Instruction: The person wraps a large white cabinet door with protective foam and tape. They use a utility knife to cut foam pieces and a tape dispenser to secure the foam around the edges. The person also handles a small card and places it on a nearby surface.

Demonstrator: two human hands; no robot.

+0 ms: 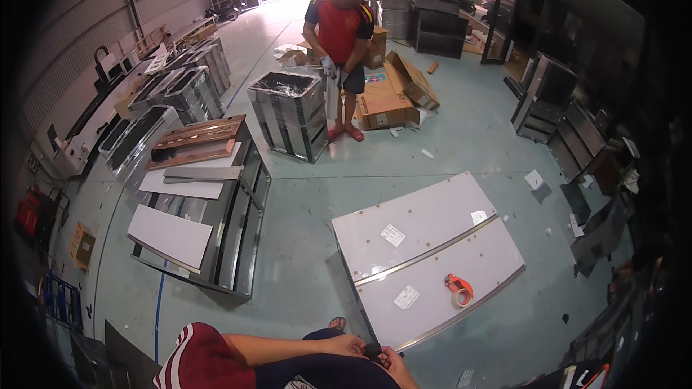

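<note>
Close to my body, at the bottom middle, my left hand (350, 346) and my right hand (393, 362) meet around a small dark roundish piece (373, 350). The fingers of both hands are bent and closed on it; its exact kind cannot be made out. Just beyond them lies a pair of long white panels (432, 245) with pale metal edging, bearing white labels. An orange tape dispenser (459, 289) with a roll of tape rests on the nearer panel, apart from my hands.
A dark metal frame (241, 245) at the left carries white boards (170, 236) and brown strips. Farther off, a person (342, 36) in a red top stands beside a wrapped cabinet (288, 112), near opened cardboard boxes (389, 104). Dark drawer units (577, 140) line the right.
</note>
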